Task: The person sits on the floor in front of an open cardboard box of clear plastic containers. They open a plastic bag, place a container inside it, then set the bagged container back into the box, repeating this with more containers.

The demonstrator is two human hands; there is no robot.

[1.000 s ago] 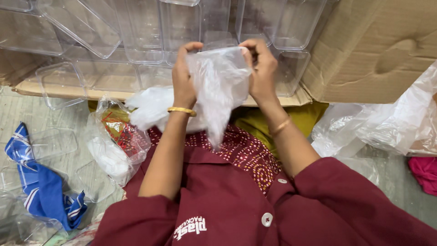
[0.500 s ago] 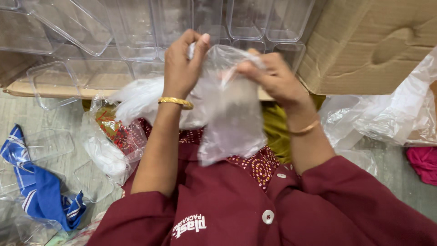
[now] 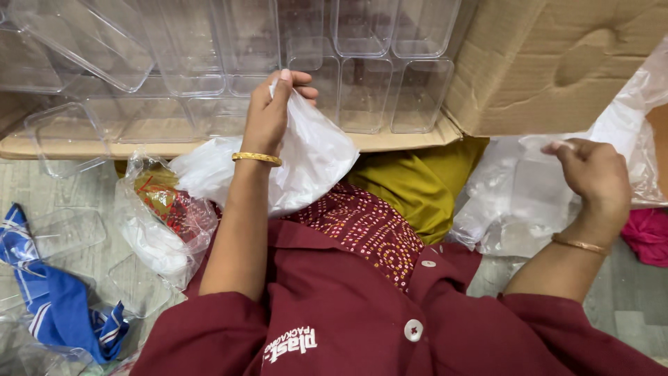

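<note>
Brown cardboard box [image 3: 557, 63] upper right, red-green packet [image 3: 163, 202], perhaps food, bagged lower left

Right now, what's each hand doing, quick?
Left hand: closed, pinching a thin white plastic bag by its top.
Right hand: fingers curled, touching a clear plastic bag; grip cannot be told.

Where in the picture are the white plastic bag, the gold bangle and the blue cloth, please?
white plastic bag [image 3: 313, 157], head view, on its bulging side.
gold bangle [image 3: 257, 159], head view, on the band's middle.
blue cloth [image 3: 56, 306], head view, on its folded middle.
</note>
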